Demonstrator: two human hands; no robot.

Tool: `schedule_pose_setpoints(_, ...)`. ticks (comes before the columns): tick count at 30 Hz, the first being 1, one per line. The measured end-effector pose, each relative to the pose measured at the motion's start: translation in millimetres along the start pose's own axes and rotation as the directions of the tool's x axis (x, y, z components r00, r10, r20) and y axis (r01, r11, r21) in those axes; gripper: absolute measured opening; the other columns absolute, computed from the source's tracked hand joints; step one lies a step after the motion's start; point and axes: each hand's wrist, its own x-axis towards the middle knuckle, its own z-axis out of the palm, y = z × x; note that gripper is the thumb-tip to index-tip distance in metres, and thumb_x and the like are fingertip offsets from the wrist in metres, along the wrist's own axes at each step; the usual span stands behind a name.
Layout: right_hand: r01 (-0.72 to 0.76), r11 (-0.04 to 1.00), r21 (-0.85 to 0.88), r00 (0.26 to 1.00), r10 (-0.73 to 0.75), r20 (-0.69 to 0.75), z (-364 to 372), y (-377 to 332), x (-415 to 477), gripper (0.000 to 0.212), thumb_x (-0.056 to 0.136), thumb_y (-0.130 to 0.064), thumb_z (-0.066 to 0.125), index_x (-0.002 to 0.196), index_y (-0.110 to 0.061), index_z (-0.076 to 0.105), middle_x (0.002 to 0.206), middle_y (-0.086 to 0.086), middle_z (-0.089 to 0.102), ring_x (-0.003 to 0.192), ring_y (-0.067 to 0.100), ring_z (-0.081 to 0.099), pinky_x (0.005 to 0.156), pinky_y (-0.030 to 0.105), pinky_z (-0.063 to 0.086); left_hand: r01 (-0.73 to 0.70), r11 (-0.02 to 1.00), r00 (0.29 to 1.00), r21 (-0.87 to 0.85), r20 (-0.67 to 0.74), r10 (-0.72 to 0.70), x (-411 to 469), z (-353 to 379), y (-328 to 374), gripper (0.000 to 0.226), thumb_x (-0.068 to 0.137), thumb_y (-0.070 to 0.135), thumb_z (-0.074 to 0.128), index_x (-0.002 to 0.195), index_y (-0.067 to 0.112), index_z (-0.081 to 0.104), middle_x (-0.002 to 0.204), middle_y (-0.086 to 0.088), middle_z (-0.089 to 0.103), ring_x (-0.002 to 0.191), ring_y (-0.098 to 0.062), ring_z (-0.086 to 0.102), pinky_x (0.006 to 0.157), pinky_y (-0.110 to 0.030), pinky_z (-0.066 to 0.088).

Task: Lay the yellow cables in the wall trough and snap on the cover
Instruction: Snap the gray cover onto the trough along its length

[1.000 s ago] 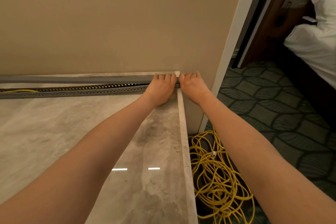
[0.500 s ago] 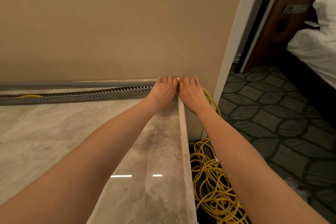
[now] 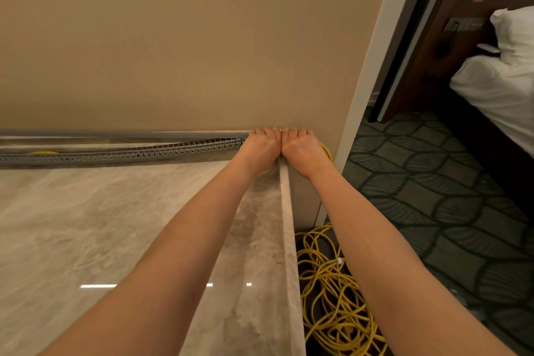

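A grey slotted trough [image 3: 121, 154] runs along the foot of the beige wall on the marble top. Its grey cover [image 3: 86, 134] lies just behind it, and the gap between them narrows toward the right end. My left hand [image 3: 261, 150] and my right hand [image 3: 300, 150] sit side by side on that right end, fingers curled down over the cover, with the fingertips hidden. A yellow cable [image 3: 326, 150] comes out beside my right wrist. A short bit of yellow shows in the trough at the far left [image 3: 43, 152]. A tangled yellow coil [image 3: 332, 298] lies on the floor.
The marble top [image 3: 101, 225] ends in a raised right edge [image 3: 289, 225], with a drop to the patterned carpet [image 3: 433, 196] beyond it. A dark door frame [image 3: 410, 52] and a bed with white linen [image 3: 500, 81] stand at the far right.
Both hands have stayed at the trough's right end, and they now touch each other. The fingers have curled further over the end. The view has shifted slightly.
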Motion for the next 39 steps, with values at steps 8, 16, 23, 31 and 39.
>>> schedule_pose_setpoints(8,0.023,0.965,0.261,1.0,-0.027,0.013,-7,10,-8,0.035,0.075,-0.002,0.064,0.11,0.001,0.062,0.101,0.02,0.068,0.091,0.033,0.067,0.075,0.035,0.054,0.0,0.994,0.997,-0.113,-0.07,-0.008,-12,0,-9,0.037,0.078,0.005,0.035,0.095,0.002,0.068,0.082,-0.013,0.069,0.07,-0.029,0.07,0.061,-0.029,0.055)
schedule_pose_setpoints(16,-0.2,0.766,0.611,0.965,0.045,0.26,-15,19,-6,0.046,0.084,-0.006,0.055,0.129,-0.01,0.052,0.124,0.014,0.058,0.116,0.031,0.051,0.09,0.036,0.048,0.139,0.96,0.98,-0.242,0.17,-0.099,-23,8,-28,0.047,0.095,0.026,0.049,0.137,0.008,0.036,0.134,-0.013,0.049,0.123,-0.032,0.048,0.102,-0.041,0.038)
schedule_pose_setpoints(23,-0.354,0.572,0.74,0.92,0.073,0.384,-19,27,2,0.034,0.088,-0.011,0.061,0.121,-0.007,0.062,0.121,0.015,0.065,0.114,0.028,0.058,0.095,0.027,0.042,0.236,0.862,0.964,-0.449,0.218,-0.15,-17,-1,-27,0.038,0.097,0.029,0.045,0.129,0.008,0.046,0.131,-0.012,0.05,0.122,-0.031,0.047,0.099,-0.042,0.034)
schedule_pose_setpoints(31,-0.391,0.55,0.738,0.902,0.069,0.427,-20,31,-2,0.057,0.079,-0.003,0.069,0.133,-0.007,0.052,0.132,0.014,0.058,0.124,0.027,0.052,0.102,0.029,0.039,0.22,0.825,0.964,-0.52,0.248,-0.1,-19,-6,-35,0.036,0.095,0.024,0.051,0.128,0.009,0.049,0.127,-0.012,0.053,0.117,-0.031,0.051,0.097,-0.038,0.037)
schedule_pose_setpoints(39,-0.434,0.563,0.703,0.889,0.142,0.435,-26,33,-8,0.058,0.082,0.001,0.062,0.136,-0.009,0.046,0.133,0.014,0.055,0.124,0.029,0.051,0.102,0.033,0.041,0.214,0.835,0.952,-0.507,0.298,-0.063,-32,-9,-52,0.038,0.094,0.017,0.051,0.131,0.008,0.047,0.126,-0.014,0.054,0.115,-0.032,0.052,0.094,-0.037,0.041)
